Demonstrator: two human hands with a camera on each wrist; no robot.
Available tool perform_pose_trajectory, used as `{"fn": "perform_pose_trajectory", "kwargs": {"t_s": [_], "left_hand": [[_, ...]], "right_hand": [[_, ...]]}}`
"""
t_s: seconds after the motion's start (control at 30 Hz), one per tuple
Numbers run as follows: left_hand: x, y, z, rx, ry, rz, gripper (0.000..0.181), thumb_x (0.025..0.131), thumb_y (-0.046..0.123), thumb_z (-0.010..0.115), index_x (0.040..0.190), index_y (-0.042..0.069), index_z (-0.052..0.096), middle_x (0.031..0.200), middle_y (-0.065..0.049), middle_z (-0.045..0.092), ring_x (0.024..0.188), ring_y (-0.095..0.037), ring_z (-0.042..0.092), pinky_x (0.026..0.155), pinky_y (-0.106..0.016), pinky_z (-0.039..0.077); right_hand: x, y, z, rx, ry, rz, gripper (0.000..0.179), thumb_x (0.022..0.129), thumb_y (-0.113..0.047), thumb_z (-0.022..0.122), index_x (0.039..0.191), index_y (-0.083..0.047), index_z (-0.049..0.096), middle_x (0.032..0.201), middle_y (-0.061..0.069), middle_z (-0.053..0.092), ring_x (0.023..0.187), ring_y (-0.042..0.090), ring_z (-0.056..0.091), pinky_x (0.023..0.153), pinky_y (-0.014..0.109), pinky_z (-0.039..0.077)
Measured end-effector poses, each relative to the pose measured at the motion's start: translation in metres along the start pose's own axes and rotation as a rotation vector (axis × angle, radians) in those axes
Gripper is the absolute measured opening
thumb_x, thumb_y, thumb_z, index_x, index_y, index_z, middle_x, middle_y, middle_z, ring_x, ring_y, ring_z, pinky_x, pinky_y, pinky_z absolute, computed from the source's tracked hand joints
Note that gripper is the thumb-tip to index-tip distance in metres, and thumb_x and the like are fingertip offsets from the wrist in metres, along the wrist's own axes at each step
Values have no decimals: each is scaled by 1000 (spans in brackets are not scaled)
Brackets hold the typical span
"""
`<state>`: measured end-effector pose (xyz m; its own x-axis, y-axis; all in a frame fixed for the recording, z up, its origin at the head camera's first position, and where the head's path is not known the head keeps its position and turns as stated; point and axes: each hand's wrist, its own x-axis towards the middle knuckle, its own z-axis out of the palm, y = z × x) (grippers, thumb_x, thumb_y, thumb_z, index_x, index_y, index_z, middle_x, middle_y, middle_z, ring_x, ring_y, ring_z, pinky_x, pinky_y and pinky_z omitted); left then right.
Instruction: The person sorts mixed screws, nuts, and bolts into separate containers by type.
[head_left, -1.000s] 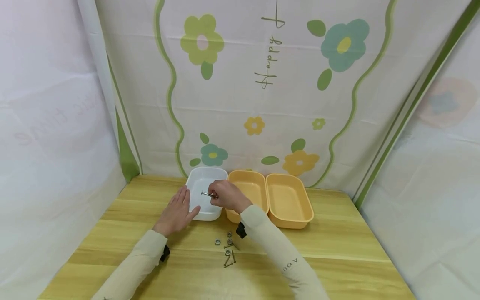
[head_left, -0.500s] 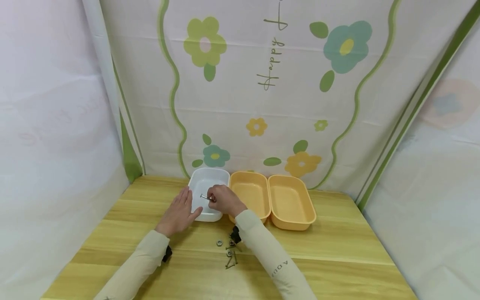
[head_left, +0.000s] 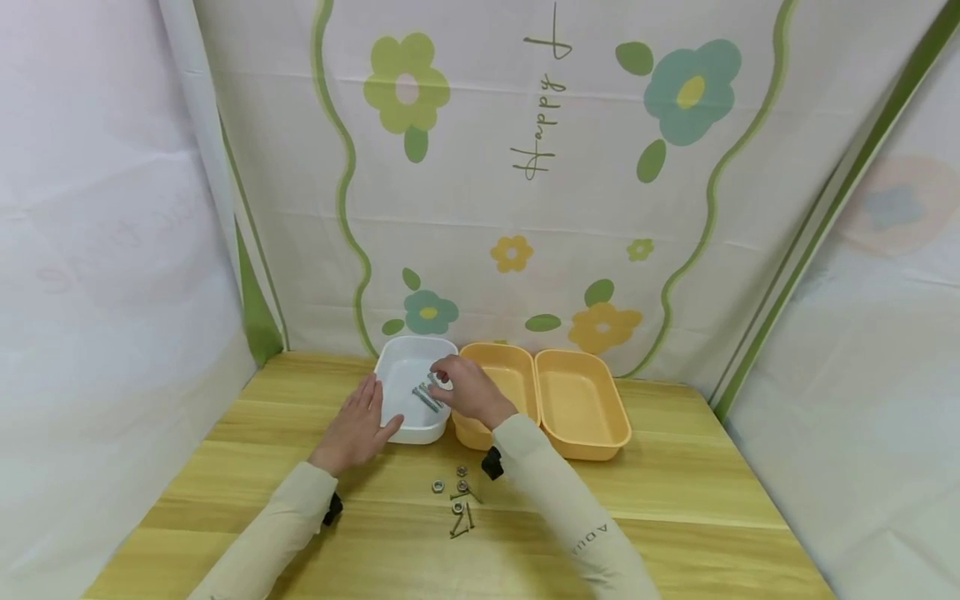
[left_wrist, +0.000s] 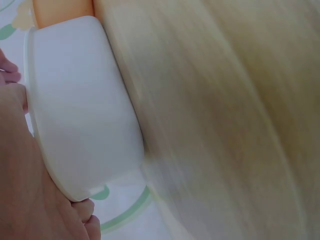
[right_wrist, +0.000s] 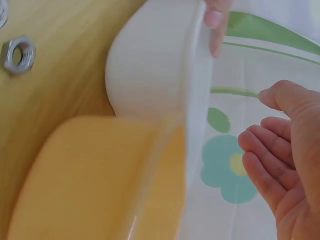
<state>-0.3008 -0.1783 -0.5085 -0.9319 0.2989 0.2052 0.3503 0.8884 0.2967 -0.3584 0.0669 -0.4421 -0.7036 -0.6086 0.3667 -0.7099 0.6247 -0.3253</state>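
Note:
My left hand (head_left: 352,427) rests spread at the left front corner of a white tray (head_left: 416,435), fingers along its left side and thumb over the near rim. The left wrist view has this hand against the rim of the white tray (left_wrist: 82,110). Over the tray's right side is my right hand (head_left: 471,390); several bolts (head_left: 425,398) show beside it, apparently loose from the fingers. Whether they touch the tray floor I cannot tell. In the right wrist view the right hand (right_wrist: 285,160) has thumb and fingers apart, with nothing between them.
Two yellow trays (head_left: 582,447) stand in a row right of the white one. In front lie several nuts (head_left: 438,486) and thin screws (head_left: 459,525) on the wooden table (head_left: 675,533). A flowered cloth (head_left: 465,192) hangs close behind the trays.
The right hand has loosened its hold, and bolts that were in its fist now show at the white tray. It has shifted slightly right and up. The left hand stays put.

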Motion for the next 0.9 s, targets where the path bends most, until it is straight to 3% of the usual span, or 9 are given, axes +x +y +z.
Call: {"fn": "perform_pose_trajectory", "kwargs": {"t_s": [0.37,0.6,0.9], "left_hand": [[0,-2,-1,1,-19,-25,88,110,51,43,158,-20,20,171,-36,13,161,-52,14,129,-64,22],[-1,-2,-2,-5,-32,-23,89,110,51,42,159,-19,19,171,-36,11,161,-52,12,129,-65,21],[-1,-2,0,-4,-25,-20,89,111,52,41,159,-19,19,171,-36,11,161,-52,12,129,-65,20]], "right_hand": [[-33,-2,-44,-68,-50,-1,30,103,-22,68,124,-1,71,117,17,74,107,32,72,93,41,62],[-68,-4,-67,-201,-106,5,47,104,-29,66,139,2,63,138,19,68,128,34,66,109,46,56],[-116,9,-78,-306,-155,63,59,108,-40,58,149,2,55,150,20,60,137,35,60,114,48,52]]}}
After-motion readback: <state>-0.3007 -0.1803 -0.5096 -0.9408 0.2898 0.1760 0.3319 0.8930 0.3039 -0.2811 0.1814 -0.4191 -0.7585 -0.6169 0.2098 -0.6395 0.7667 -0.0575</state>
